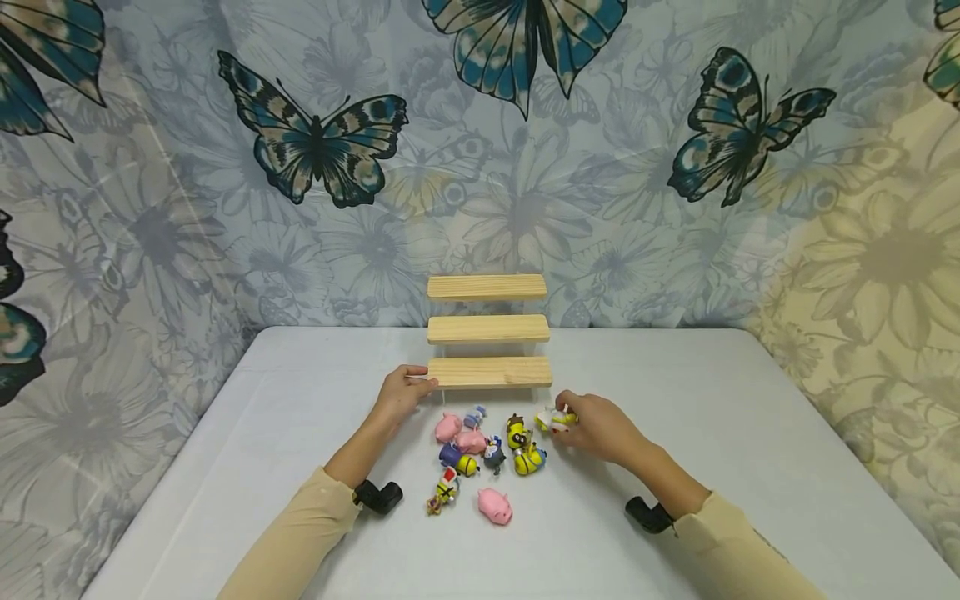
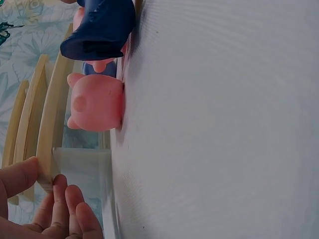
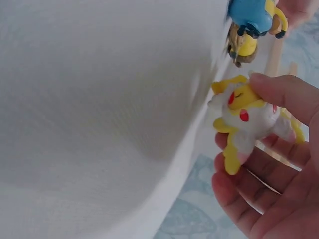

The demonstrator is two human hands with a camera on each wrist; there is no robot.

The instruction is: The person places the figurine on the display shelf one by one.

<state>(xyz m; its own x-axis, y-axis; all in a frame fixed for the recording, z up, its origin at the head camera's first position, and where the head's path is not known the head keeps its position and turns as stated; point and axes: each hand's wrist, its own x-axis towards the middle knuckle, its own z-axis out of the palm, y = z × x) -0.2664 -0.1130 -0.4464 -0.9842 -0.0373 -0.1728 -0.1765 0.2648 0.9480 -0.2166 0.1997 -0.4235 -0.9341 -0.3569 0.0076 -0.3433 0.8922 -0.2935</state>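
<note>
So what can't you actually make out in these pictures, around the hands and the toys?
- Head view: the small toys lie clustered, too small to tell each apart.
- Head view: the right hand covers most of the yellow and white toy.
- Left wrist view: the dark blue toy is cut off by the top edge.
- Left wrist view: the left hand at the wooden step is cut off by the bottom edge.

Your small figures (image 1: pixel 480 454) are lying too tiny in the head view to identify, the dark blue one (image 2: pixel 99 30) is running off the left wrist picture's top edge, blurred.
</note>
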